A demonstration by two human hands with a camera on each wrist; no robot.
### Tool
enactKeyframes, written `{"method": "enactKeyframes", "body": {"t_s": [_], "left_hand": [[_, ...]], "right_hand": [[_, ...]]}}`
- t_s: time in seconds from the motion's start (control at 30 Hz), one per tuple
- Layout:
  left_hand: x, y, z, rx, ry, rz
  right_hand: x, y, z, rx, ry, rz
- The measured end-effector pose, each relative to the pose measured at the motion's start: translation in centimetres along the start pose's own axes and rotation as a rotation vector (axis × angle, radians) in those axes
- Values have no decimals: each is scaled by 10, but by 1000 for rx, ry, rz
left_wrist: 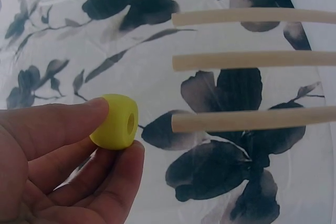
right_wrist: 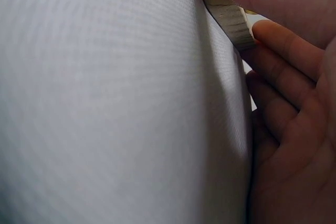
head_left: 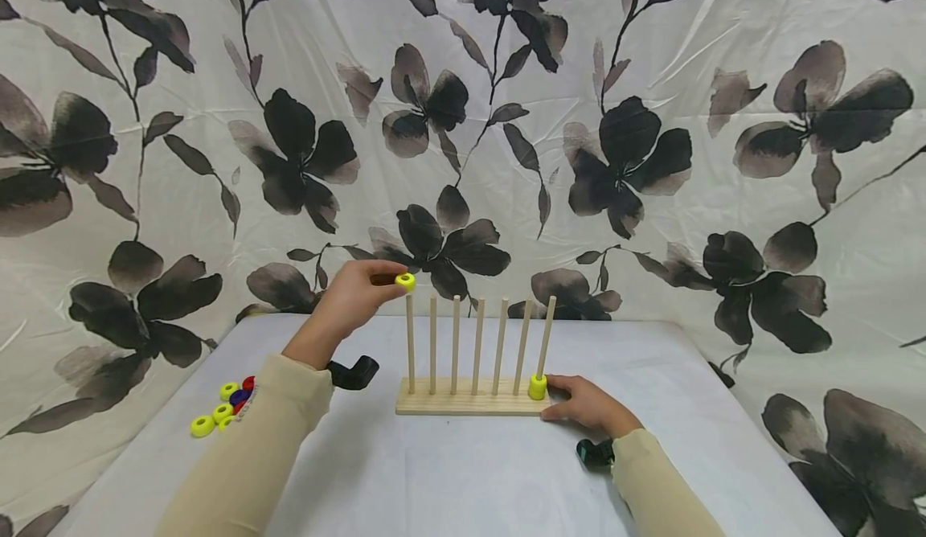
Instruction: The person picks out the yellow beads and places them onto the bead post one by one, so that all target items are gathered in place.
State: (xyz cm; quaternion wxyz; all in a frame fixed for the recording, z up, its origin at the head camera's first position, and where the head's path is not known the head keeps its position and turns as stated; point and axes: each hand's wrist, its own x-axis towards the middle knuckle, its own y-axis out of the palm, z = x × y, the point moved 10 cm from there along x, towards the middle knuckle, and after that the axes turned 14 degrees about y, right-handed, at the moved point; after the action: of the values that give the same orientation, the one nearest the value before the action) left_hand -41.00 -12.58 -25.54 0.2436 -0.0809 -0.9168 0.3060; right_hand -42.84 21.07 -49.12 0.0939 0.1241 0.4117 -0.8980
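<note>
My left hand (head_left: 357, 294) pinches a yellow bead (head_left: 405, 282) between thumb and fingertips, just over the top of the leftmost peg (head_left: 410, 344). In the left wrist view the bead's hole (left_wrist: 131, 123) faces the peg ends, with a gap between. The wooden peg stand (head_left: 463, 404) has several upright pegs in a row. Yellow beads (head_left: 538, 387) sit at the bottom of the rightmost peg. Down at the stand's right end, my right hand (head_left: 586, 404) holds the base, thumb at the front edge and fingers behind. The right wrist view shows the base's end (right_wrist: 231, 22) at those fingers.
Several loose beads, yellow, red and blue, lie on the white table (head_left: 448, 481) at the left, one a yellow bead (head_left: 202, 426); the left sleeve (head_left: 268, 424) partly covers the group. A floral cloth (head_left: 463, 159) hangs behind the table.
</note>
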Motion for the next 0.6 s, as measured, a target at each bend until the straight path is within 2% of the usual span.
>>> {"method": "enactKeyframes", "body": {"t_s": [0.6], "left_hand": [[13,25,-25,-90,29,18]], "right_hand": [[0,0,-2,-3,17,2]]}}
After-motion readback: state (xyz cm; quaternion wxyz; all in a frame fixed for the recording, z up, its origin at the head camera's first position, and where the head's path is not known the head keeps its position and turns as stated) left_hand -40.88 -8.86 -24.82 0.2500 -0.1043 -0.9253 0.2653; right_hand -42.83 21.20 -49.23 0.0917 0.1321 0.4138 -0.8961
